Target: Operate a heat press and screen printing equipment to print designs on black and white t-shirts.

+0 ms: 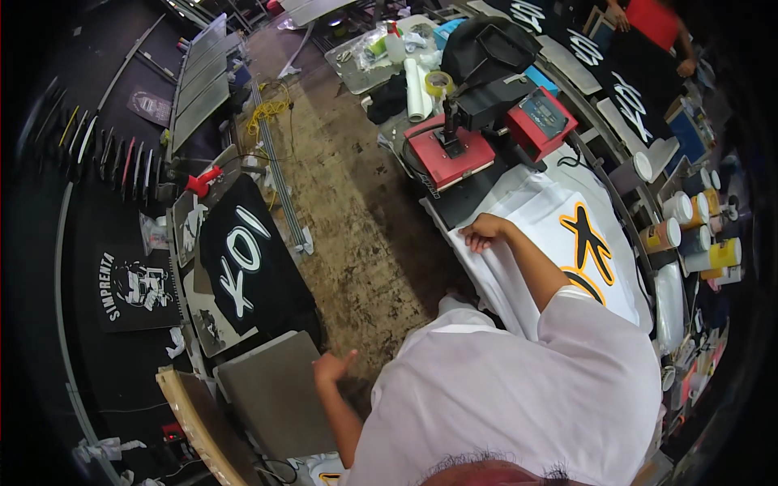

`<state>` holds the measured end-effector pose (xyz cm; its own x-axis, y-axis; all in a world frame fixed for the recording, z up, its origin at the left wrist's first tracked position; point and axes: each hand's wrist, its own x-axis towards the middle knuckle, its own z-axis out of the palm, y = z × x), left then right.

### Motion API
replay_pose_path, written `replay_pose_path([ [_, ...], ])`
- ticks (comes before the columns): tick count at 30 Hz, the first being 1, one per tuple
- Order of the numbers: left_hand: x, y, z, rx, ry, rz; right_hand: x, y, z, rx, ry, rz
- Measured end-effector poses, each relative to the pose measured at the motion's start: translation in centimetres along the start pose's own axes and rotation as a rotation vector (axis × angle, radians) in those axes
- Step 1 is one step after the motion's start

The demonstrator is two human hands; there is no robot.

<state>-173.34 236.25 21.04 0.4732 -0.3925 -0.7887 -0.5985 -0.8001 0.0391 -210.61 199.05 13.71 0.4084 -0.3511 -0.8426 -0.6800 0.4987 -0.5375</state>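
Observation:
My right hand (pixel 484 232) is closed on the edge of a white T-shirt (pixel 519 243), which lies spread on the bench to my right. Large black letters outlined in orange (pixel 585 243) are printed on the shirt. Just beyond it stands a red heat press (pixel 450 154) with a red control box (pixel 541 117). My left hand (pixel 333 368) hangs at my left with fingers apart and nothing in it. It is nearest to a bare grey printing board (pixel 271 397). Farther along that side, a black T-shirt (pixel 251 247) with white lettering lies over another board.
Ink tubs (pixel 677 211) crowd the right shelf. Past the press, a table (pixel 348 61) holds a spray bottle (pixel 395 42) and a tape roll (pixel 438 83). A yellow cord (pixel 267 115) lies on the worn floor (pixel 356 219). Another person (pixel 648 32) stands far right, by black printed shirts.

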Motion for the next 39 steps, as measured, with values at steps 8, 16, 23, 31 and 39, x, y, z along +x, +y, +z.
replay_pose_path([
  [8, 4.0, 9.2, -5.9, -0.307, 0.067, 0.377, -0.3, 0.4, -1.6, 0.149, -0.057, -0.061],
  [16, 3.2, 31.2, -13.9, -0.616, -0.511, 1.084, -1.2, 1.1, 1.0, 0.178, 0.317, -0.327],
  [23, -1.1, 45.5, -22.9, -0.589, -0.559, 1.643, -1.4, 1.5, 3.6, 0.338, 0.775, -0.321],
  [31, 10.9, 46.7, -25.7, -0.568, -0.459, 1.532, -1.3, 0.7, 5.8, 0.366, 1.148, -0.305],
  [39, 32.2, 37.0, -25.6, 0.593, -0.121, 1.106, -4.5, 3.8, 1.1, 0.231, 1.556, -0.126],
])
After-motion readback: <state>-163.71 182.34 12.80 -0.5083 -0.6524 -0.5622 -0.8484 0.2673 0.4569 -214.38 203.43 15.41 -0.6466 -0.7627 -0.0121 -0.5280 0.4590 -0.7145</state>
